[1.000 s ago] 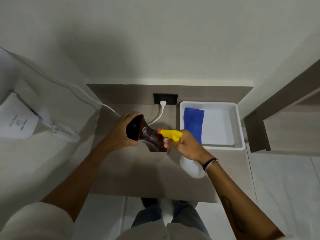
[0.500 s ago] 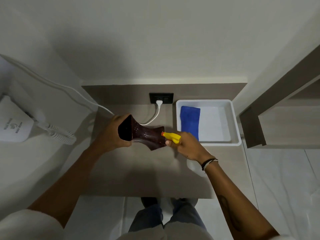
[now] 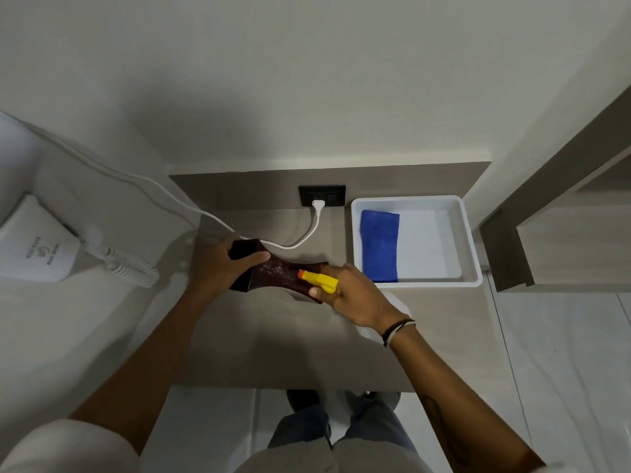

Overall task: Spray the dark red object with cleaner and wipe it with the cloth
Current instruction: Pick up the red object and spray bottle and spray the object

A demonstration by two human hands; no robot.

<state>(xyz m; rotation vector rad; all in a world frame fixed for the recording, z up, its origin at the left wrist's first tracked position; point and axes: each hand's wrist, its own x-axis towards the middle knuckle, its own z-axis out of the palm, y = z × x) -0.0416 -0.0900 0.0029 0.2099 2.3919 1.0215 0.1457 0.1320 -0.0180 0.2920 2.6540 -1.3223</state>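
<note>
A dark red, waisted vase-like object point(image 3: 278, 272) is held on its side above the wooden shelf point(image 3: 273, 343). My left hand point(image 3: 218, 268) grips its wide open end at the left. My right hand point(image 3: 355, 295) holds a spray bottle with a yellow head point(image 3: 319, 280) and an orange nozzle that points at the object's middle, almost touching it. The bottle's white body point(image 3: 372, 331) is mostly hidden under my wrist. A folded blue cloth point(image 3: 379, 245) lies in the left part of a white tray point(image 3: 473, 264) to the right.
A white cable point(image 3: 300, 242) runs from a plug in a black wall socket point(image 3: 322, 195) to the left, behind the object. A white wall-mounted device with a coiled cord point(image 3: 37, 247) is at the left. A wooden cabinet point(image 3: 563, 233) stands right of the tray.
The dark red object has tilted from slanted to nearly level and turned in my left hand. The spray head has moved lower and closer to its middle.
</note>
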